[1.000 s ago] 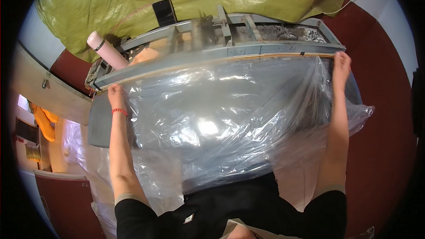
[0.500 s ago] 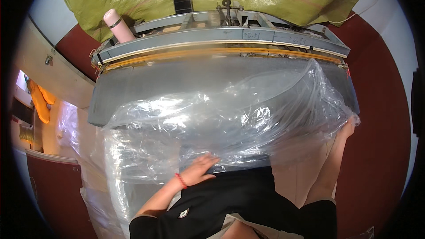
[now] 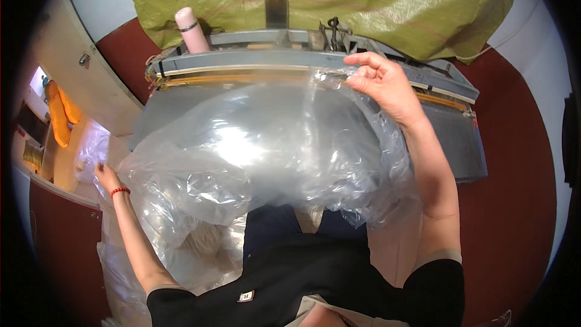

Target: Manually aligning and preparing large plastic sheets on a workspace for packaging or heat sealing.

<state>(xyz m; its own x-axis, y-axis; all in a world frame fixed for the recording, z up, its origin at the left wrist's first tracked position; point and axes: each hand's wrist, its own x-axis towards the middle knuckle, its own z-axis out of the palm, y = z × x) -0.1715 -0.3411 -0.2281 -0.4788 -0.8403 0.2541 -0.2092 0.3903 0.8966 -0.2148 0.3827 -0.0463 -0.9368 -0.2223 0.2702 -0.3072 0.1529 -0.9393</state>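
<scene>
I wear a black top (image 3: 302, 260), its short sleeves (image 3: 440, 281) finished with a beige band (image 3: 439, 256) at the hem. A beige collar (image 3: 305, 312) shows at the neckline. A small white patch (image 3: 246, 296) with a dark mark sits left of centre on the chest. Trousers (image 3: 269, 224): dark blue. A red beaded bracelet (image 3: 120, 191) circles the wrist of my left hand (image 3: 108, 177); my right hand (image 3: 382, 85) is bare.

Detail of the left grip (image 3: 108, 177) seems too small to tell; green tarp (image 3: 339, 0) cropped above.
</scene>
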